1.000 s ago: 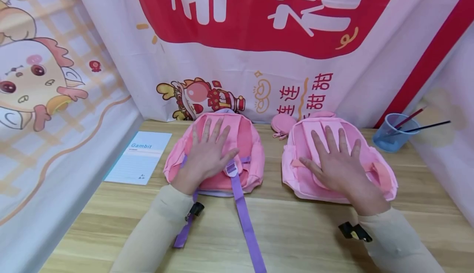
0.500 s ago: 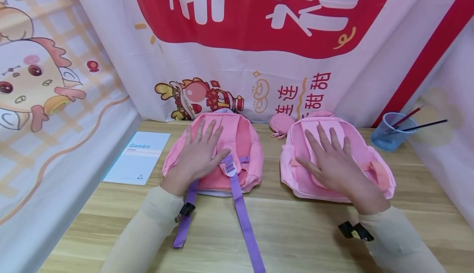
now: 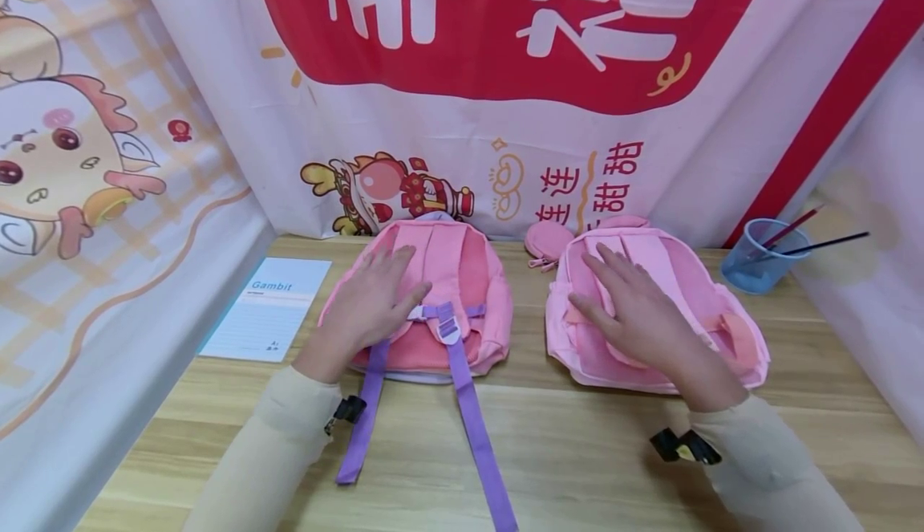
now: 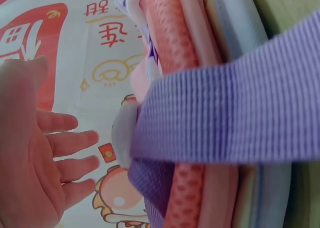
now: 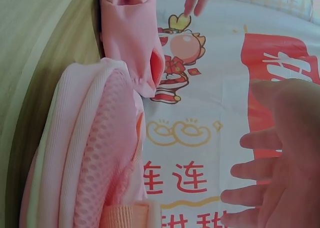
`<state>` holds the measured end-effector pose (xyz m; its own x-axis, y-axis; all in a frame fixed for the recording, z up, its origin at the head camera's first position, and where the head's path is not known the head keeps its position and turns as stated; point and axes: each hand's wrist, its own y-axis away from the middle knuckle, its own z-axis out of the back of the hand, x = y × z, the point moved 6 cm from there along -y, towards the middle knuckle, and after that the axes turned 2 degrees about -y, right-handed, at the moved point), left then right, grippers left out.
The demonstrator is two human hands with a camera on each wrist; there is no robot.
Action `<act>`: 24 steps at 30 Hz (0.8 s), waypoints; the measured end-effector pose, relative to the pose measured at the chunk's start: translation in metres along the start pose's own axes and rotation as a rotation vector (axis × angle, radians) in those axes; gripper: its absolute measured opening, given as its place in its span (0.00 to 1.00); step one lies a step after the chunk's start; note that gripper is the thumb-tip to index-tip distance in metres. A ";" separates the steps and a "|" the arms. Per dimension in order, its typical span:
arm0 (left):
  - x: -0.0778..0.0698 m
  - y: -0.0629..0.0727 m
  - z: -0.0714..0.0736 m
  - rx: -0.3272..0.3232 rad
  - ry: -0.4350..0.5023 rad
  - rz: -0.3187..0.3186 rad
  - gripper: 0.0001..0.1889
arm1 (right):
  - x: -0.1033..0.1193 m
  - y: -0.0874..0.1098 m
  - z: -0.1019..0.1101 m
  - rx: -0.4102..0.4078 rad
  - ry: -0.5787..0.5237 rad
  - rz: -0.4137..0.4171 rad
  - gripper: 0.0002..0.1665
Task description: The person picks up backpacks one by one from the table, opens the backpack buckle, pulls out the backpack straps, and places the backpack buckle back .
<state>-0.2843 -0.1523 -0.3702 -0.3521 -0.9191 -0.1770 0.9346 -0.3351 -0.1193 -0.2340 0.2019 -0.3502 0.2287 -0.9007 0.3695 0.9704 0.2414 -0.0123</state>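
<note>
Two pink backpacks lie on the table with their strap sides up. Over the left backpack (image 3: 485, 275), which has purple webbing straps (image 3: 472, 412) trailing toward me, hovers my left hand (image 3: 368, 295), fingers extended. The left wrist view shows a gap between that hand (image 4: 35, 153) and the backpack's purple strap (image 4: 200, 115). My right hand (image 3: 642, 315) is above the right backpack (image 3: 729, 315), its fingers loosely extended. In the right wrist view this hand (image 5: 275, 158) stays apart from the pale pink mesh back panel (image 5: 107, 148). Neither hand holds anything.
A Gambit notebook (image 3: 267, 307) lies at the table's left. Between the backpacks, toward the back, sits a small round pink pouch (image 3: 549, 239). A blue cup (image 3: 765, 257) holding two thin sticks stands at the back right. Printed cloth (image 3: 462, 123) hangs behind the table.
My left hand has shifted left and a little toward me, uncovering more purple strap. The right hand has drawn slightly left, its fingers closer together. Both backpacks stay in place.
</note>
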 end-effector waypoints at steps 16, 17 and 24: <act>0.025 0.012 0.006 0.051 0.153 0.081 0.27 | 0.040 -0.020 -0.012 -0.133 -0.165 0.142 0.26; 0.027 0.013 0.006 0.051 0.164 0.077 0.26 | 0.043 -0.022 -0.014 -0.134 -0.169 0.157 0.25; 0.034 0.013 0.005 0.077 0.196 -0.003 0.20 | 0.065 -0.040 -0.035 -0.081 -0.217 0.217 0.24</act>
<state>-0.2841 -0.1893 -0.3733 -0.3506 -0.8626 -0.3647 0.9321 -0.3593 -0.0462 -0.2559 0.1214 -0.3582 0.4173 -0.7310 0.5399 0.9059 0.3817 -0.1832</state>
